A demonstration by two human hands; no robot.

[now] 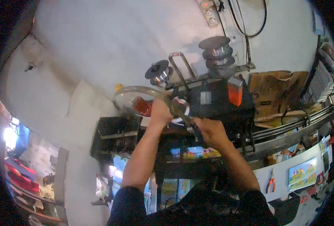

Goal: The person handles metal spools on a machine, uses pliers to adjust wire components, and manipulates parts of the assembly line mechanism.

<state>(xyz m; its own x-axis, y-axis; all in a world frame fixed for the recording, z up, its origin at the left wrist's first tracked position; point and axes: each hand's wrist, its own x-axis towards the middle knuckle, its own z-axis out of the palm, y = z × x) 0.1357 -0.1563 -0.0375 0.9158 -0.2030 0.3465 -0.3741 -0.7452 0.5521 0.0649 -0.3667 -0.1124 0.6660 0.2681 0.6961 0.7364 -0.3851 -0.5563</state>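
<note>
Both my arms reach forward to a dark bench with a machine [202, 96] on it. My left hand [161, 111] is closed beside a pale, see-through hoop [138, 89]; the fingers are blurred and what they hold is hidden. Behind that wrist shows a dark red object [142, 107]. A white ring [186, 107] lies just right of the left hand. My right hand [212, 132] is wrapped round a dark, long-handled tool [181, 113], whose far end reaches up toward the left hand; its kind is unclear.
Spools of shiny wire [216, 52] are stacked behind the machine, with another spool [159, 72] to their left. An orange and silver box [235, 92] stands at right, near cardboard [278, 92]. Orange-handled pliers [271, 182] lie lower right. A power strip [208, 13] hangs on the wall.
</note>
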